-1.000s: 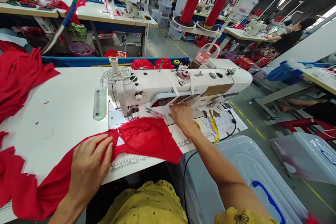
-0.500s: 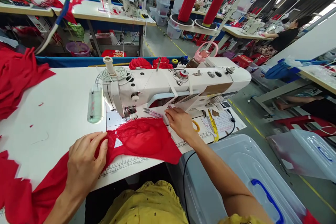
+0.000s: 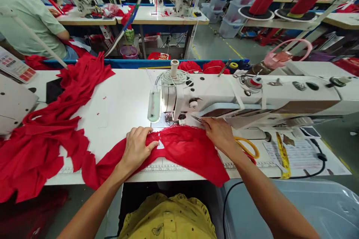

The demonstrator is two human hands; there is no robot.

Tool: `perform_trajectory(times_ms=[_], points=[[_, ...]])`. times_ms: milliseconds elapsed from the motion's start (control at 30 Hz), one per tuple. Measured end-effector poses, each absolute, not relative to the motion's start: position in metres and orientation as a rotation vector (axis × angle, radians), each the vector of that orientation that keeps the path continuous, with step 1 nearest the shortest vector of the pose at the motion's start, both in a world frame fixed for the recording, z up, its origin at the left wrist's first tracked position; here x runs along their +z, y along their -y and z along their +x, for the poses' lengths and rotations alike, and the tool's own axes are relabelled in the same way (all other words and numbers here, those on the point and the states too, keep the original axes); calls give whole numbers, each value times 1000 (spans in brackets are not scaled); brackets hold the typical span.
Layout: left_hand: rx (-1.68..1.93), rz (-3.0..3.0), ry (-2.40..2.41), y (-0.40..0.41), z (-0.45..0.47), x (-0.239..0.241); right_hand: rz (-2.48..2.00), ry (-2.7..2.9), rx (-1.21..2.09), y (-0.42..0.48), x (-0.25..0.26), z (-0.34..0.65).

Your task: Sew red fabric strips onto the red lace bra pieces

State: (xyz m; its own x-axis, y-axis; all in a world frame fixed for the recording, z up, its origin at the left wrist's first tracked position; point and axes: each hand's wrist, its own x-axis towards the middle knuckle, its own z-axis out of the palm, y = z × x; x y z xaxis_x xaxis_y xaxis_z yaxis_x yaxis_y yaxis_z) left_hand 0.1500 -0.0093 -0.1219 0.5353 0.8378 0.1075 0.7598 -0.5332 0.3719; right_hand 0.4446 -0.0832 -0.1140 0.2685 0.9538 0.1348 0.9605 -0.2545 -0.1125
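A red lace-edged bra (image 3: 187, 149) lies flat on the sewing machine bed, its top edge just in front of the needle and presser foot (image 3: 169, 118). My left hand (image 3: 137, 147) grips its left part, thumb and fingers closed on the fabric. From there a red strip of cloth runs left to the pile. My right hand (image 3: 221, 134) is closed on thread snips (image 3: 198, 119), whose metal tips point left towards the needle area. The handles are hidden in the palm. The wrist passes over the right end of the bra.
A heap of red fabric pieces (image 3: 67, 119) covers the table's left side. Yellow tape rings (image 3: 249, 145), a tape measure (image 3: 284, 157) and a paper sheet lie right. A lidded plastic bin (image 3: 291, 201) stands below. Another person (image 3: 36, 26) sits beyond the table at left.
My right hand has taken hold of the thread snips, which lay on the machine bed before. My left hand still holds the bra. The view has turned left.
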Motion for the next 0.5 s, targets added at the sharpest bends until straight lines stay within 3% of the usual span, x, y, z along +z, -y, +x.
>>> perform_trajectory(times_ms=[133, 300, 500], points=[[368, 2454, -1313, 9, 152, -122, -2096, 1816, -86, 106, -98, 427], [310, 2421, -1217, 5, 160, -117, -1608, 1973, 459, 109, -92, 377], [249, 2384, -1235, 0, 167, -112, -1429, 2223, 108, 82, -127, 351]])
